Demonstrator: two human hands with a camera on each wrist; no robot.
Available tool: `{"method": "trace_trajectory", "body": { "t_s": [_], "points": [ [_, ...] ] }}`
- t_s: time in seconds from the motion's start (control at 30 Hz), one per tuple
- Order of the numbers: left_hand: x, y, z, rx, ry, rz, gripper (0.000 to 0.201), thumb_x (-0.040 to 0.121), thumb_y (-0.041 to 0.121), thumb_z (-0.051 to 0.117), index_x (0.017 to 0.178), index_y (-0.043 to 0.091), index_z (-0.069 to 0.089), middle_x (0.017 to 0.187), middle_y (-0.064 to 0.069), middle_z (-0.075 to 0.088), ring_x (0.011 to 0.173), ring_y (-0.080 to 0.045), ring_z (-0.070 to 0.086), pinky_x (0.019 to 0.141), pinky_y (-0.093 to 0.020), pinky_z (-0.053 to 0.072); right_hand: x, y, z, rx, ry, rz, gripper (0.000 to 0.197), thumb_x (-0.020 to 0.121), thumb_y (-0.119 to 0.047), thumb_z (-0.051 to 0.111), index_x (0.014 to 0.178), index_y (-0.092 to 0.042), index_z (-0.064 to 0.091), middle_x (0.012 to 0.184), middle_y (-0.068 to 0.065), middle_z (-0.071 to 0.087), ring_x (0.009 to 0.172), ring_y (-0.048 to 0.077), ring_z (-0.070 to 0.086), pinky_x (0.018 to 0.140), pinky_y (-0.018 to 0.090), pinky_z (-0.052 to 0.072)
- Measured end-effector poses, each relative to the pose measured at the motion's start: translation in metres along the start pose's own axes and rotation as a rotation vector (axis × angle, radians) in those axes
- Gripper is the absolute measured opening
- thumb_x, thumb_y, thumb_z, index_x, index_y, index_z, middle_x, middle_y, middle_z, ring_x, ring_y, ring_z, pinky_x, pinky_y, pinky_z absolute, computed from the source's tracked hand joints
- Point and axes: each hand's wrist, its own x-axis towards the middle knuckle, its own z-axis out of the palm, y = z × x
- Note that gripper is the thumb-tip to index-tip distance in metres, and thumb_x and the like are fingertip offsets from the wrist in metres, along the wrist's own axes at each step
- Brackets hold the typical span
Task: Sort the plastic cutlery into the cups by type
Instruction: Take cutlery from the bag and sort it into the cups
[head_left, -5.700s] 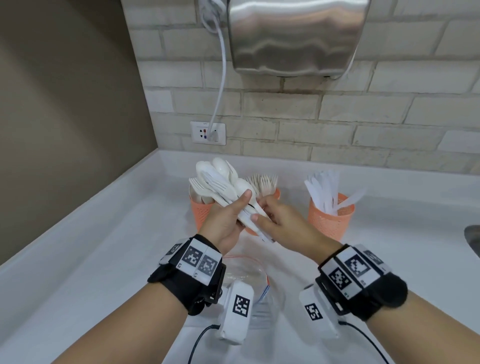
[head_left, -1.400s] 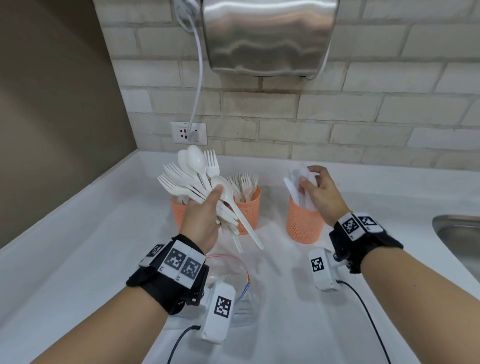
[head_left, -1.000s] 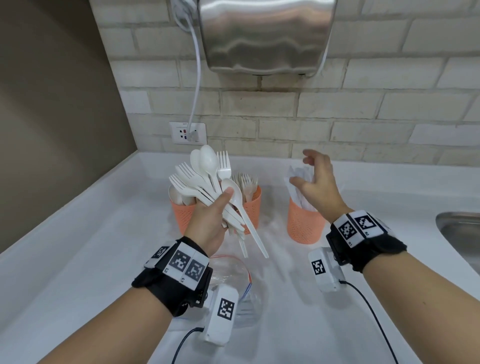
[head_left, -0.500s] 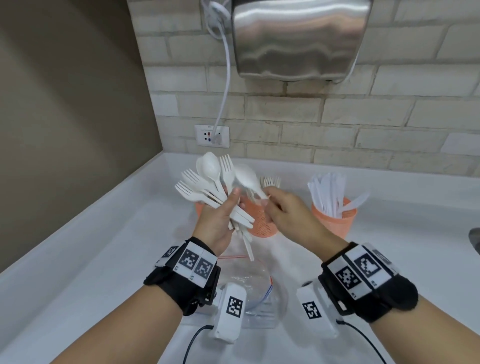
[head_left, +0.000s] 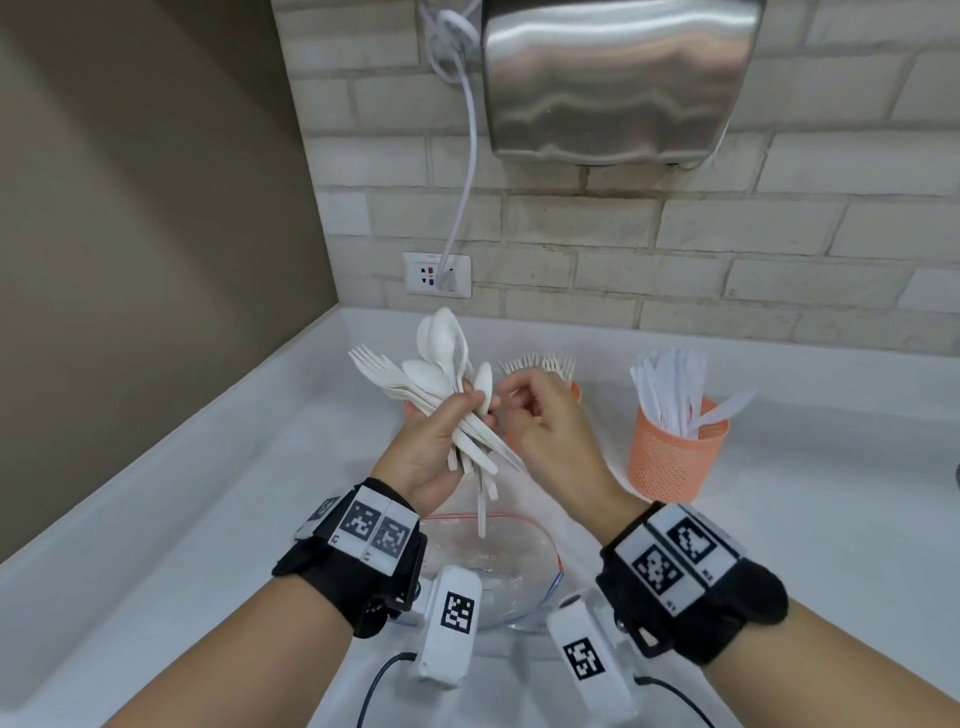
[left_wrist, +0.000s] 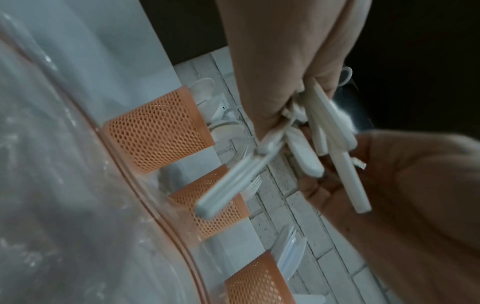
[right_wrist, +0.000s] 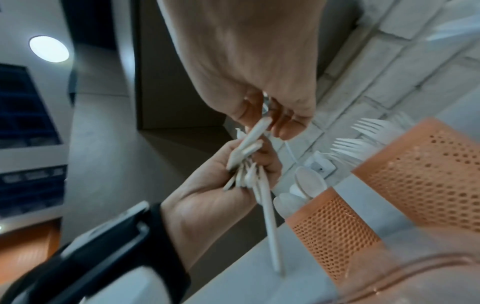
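Observation:
My left hand (head_left: 441, 436) grips a fanned bundle of white plastic spoons and forks (head_left: 441, 364) above the counter, heads up. My right hand (head_left: 540, 421) is right beside it, and in the right wrist view its thumb and fingers (right_wrist: 285, 123) pinch one white spoon (right_wrist: 255, 131) of the bundle. Three orange mesh cups stand in a row behind. The knife cup (head_left: 675, 457) is at the right. The fork cup (left_wrist: 207, 201) is in the middle, mostly hidden behind my right hand. The spoon cup (left_wrist: 155, 131) is at the left, hidden behind my left hand.
A clear zip bag (head_left: 493, 561) lies on the white counter (head_left: 208, 519) under my wrists. A steel hand dryer (head_left: 618, 78) hangs on the brick wall, its cable running to a socket (head_left: 436, 274). A brown wall closes the left side.
My right hand left the knife cup with nothing in it and came back left to the bundle, where it took hold of a spoon. The left hand has kept the bundle.

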Motion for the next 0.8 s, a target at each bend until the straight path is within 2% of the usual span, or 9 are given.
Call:
{"method": "trace_trajectory", "body": {
  "t_s": [0.1, 0.2, 0.27, 0.33, 0.4, 0.5, 0.57, 0.67, 0.8],
  "points": [
    [-0.005, 0.003, 0.0, -0.02, -0.115, -0.006, 0.038, 0.092, 0.006, 0.048, 0.061, 0.019, 0.066, 0.065, -0.002, 0.057, 0.051, -0.01, 0.052, 0.049, -0.023, 0.046, 0.012, 0.01, -0.006, 0.177, -0.089, 0.328, 0.024, 0.094, -0.008, 0.042, 0.112, -0.012, 0.057, 0.083, -0.002, 0.051, 0.075, 0.011, 0.052, 0.067, 0.024, 0.042],
    [-0.008, 0.002, 0.0, -0.001, -0.234, -0.015, 0.02, 0.082, 0.009, 0.056, 0.066, 0.017, 0.067, 0.065, -0.003, 0.053, 0.05, -0.008, 0.051, 0.059, -0.024, 0.048, 0.015, 0.011, -0.01, 0.361, -0.366, 0.412, 0.023, 0.094, -0.014, 0.042, 0.085, -0.013, 0.063, 0.071, 0.0, 0.055, 0.065, 0.009, 0.057, 0.074, 0.032, 0.039],
    [-0.008, 0.0, -0.002, -0.003, -0.284, -0.035, 0.009, 0.078, 0.005, 0.059, 0.076, 0.012, 0.064, 0.066, -0.004, 0.048, 0.051, -0.008, 0.049, 0.075, -0.031, 0.044, 0.015, 0.012, -0.01, 0.475, -0.462, 0.441, 0.023, 0.095, -0.016, 0.042, 0.082, -0.011, 0.06, 0.067, 0.0, 0.053, 0.059, 0.006, 0.059, 0.072, 0.03, 0.04],
    [-0.007, -0.001, -0.004, -0.005, -0.3, -0.062, 0.01, 0.076, -0.001, 0.058, 0.078, 0.008, 0.062, 0.064, -0.003, 0.049, 0.05, -0.008, 0.048, 0.068, -0.029, 0.046, 0.015, 0.012, -0.008, 0.545, -0.474, 0.465, 0.02, 0.094, -0.015, 0.044, 0.082, -0.008, 0.058, 0.067, 0.003, 0.05, 0.059, 0.008, 0.059, 0.062, 0.023, 0.043],
    [-0.007, -0.001, -0.005, -0.006, -0.298, -0.07, 0.012, 0.075, -0.003, 0.055, 0.079, 0.007, 0.061, 0.065, -0.003, 0.056, 0.049, -0.007, 0.049, 0.056, -0.024, 0.047, 0.015, 0.012, -0.008, 0.566, -0.463, 0.481, 0.033, 0.094, -0.01, 0.043, 0.065, -0.012, 0.06, 0.065, 0.004, 0.047, 0.058, 0.01, 0.057, 0.054, 0.021, 0.045],
    [-0.008, -0.003, -0.005, -0.011, -0.289, -0.062, 0.018, 0.074, -0.002, 0.055, 0.076, 0.012, 0.067, 0.067, -0.004, 0.062, 0.049, -0.007, 0.05, 0.066, -0.031, 0.045, 0.014, 0.012, -0.009, 0.586, -0.469, 0.483, 0.051, 0.093, -0.006, 0.043, 0.046, -0.019, 0.057, 0.061, 0.005, 0.045, 0.05, 0.008, 0.056, 0.051, 0.02, 0.045],
    [-0.01, -0.004, -0.004, 0.014, -0.28, -0.059, 0.022, 0.073, 0.0, 0.056, 0.07, 0.013, 0.073, 0.066, -0.004, 0.063, 0.049, -0.007, 0.051, 0.069, -0.032, 0.043, 0.014, 0.011, -0.01, 0.621, -0.481, 0.498, 0.048, 0.093, -0.003, 0.042, 0.049, -0.016, 0.057, 0.056, 0.003, 0.047, 0.048, 0.008, 0.056, 0.053, 0.022, 0.042],
    [-0.012, -0.002, -0.003, 0.033, -0.287, -0.064, 0.02, 0.073, 0.001, 0.056, 0.069, 0.009, 0.074, 0.065, -0.004, 0.066, 0.048, -0.006, 0.052, 0.057, -0.024, 0.049, 0.015, 0.007, -0.011, 0.632, -0.473, 0.518, 0.032, 0.092, -0.001, 0.042, 0.07, -0.008, 0.063, 0.061, 0.006, 0.046, 0.047, 0.009, 0.057, 0.053, 0.02, 0.045],
    [-0.013, -0.004, -0.004, 0.086, -0.28, -0.071, 0.018, 0.074, 0.002, 0.058, 0.073, 0.01, 0.075, 0.069, -0.006, 0.069, 0.051, -0.008, 0.058, 0.055, -0.023, 0.05, 0.014, 0.004, -0.01, 0.664, -0.447, 0.536, 0.014, 0.093, -0.003, 0.045, 0.089, -0.001, 0.058, 0.052, 0.003, 0.054, 0.041, 0.007, 0.052, 0.046, 0.017, 0.047]
  ]
}}
